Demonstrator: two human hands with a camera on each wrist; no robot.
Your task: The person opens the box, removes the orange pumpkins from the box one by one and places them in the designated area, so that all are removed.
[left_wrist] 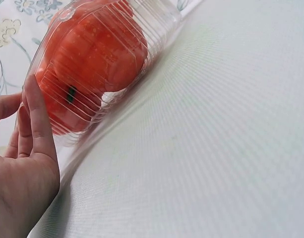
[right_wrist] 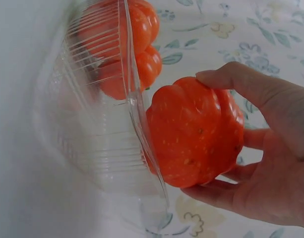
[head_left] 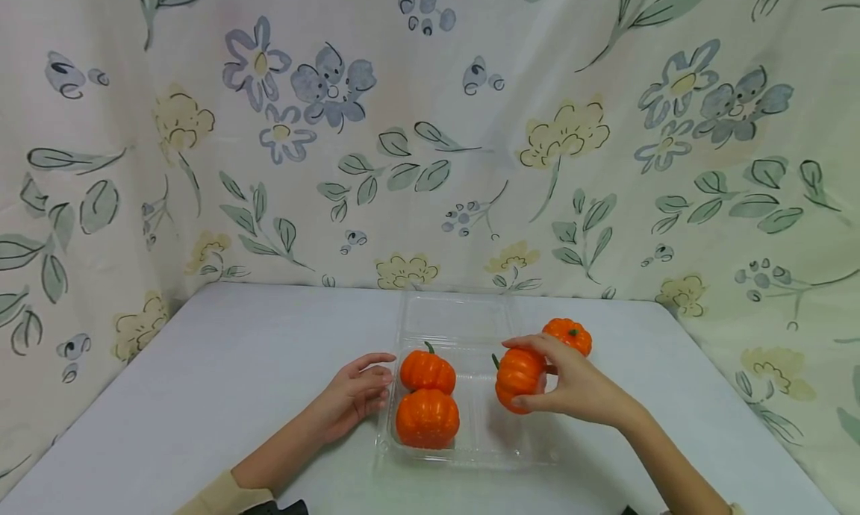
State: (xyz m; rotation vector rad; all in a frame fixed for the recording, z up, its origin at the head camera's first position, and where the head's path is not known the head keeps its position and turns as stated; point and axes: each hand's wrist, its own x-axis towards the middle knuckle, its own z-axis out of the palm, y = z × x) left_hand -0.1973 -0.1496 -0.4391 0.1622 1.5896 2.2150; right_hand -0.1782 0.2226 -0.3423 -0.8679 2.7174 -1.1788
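My right hand grips a small orange pumpkin between thumb and fingers, its green stem pointing left. It is held over the right part of a clear plastic container. In the right wrist view the pumpkin shows at the container's wall. Two more pumpkins sit in the container's left part, a front pumpkin and a back pumpkin with its stem up. My left hand is at the container's left side, fingers loosely bent; in the left wrist view its fingertips are right at the clear wall.
Another orange pumpkin rests on the white table behind my right hand. The container's clear lid lies open toward the back. A flower-printed curtain hangs behind the table and along its sides.
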